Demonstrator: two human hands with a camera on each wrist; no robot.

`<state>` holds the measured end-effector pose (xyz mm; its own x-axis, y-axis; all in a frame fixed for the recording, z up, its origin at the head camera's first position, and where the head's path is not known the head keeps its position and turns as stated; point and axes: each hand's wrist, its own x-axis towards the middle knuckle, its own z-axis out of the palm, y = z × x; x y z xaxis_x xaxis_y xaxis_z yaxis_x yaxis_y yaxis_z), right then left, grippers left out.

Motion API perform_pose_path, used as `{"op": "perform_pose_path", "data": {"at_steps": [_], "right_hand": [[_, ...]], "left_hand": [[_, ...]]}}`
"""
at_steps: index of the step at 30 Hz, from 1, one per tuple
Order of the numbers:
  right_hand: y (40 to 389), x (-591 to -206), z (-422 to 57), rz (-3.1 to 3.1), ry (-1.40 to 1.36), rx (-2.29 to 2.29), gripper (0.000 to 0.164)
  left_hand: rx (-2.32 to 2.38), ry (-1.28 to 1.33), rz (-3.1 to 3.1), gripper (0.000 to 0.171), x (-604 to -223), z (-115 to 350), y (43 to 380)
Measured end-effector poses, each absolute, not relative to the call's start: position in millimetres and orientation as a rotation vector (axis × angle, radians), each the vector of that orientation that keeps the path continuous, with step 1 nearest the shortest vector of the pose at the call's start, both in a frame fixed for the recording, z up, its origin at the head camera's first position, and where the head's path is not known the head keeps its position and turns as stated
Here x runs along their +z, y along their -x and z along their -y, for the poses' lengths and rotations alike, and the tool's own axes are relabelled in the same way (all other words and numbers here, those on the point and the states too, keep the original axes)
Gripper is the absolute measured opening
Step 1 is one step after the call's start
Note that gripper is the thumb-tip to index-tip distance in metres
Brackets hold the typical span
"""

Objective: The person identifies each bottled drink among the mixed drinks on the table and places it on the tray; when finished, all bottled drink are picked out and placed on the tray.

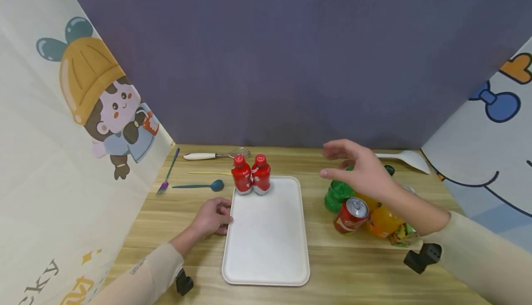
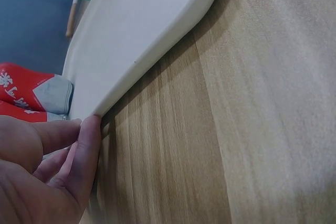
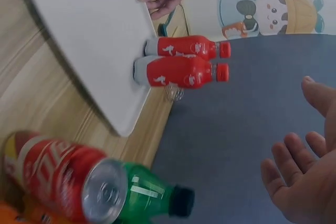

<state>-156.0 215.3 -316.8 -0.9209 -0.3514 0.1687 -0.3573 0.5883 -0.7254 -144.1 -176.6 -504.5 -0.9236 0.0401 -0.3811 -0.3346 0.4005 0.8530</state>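
Note:
A white rectangular tray (image 1: 266,240) lies on the wooden table, with two red bottles (image 1: 242,176) standing side by side at its far left corner. My left hand (image 1: 213,216) is at the tray's left edge, its thumb and fingertips pinching the rim (image 2: 113,95). Over the drinks on the right, my right hand (image 1: 361,166) hovers with fingers spread and loosely bent, holding nothing. Beneath and near it are a green bottle (image 1: 337,195) with a dark cap and a red can (image 1: 351,215). In the right wrist view the open palm (image 3: 310,182) faces the bottles.
Orange bottles (image 1: 380,221) and a colourful packet (image 1: 403,235) crowd beside the can. A white ladle (image 1: 411,159) lies at the back right. Left of the tray are a whisk (image 1: 203,156), a blue spoon (image 1: 216,185) and a purple fork (image 1: 163,187). A dark wall (image 1: 266,65) closes the back.

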Motion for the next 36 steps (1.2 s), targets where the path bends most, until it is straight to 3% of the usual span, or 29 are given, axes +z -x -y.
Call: {"op": "perform_pose_path", "data": {"at_steps": [18,36], "right_hand": [[105.2,-339.4,-309.7,2.71,-0.383,1.159,0.052],[78.1,-369.0,-351.1,2.866,-0.116,1.028,0.065]], "left_hand": [[1.56,0.246,-2.307,0.052,-507.3,177.1,145.3],[1.553,0.258,-2.304,0.052,-507.6,178.8,145.4]]}}
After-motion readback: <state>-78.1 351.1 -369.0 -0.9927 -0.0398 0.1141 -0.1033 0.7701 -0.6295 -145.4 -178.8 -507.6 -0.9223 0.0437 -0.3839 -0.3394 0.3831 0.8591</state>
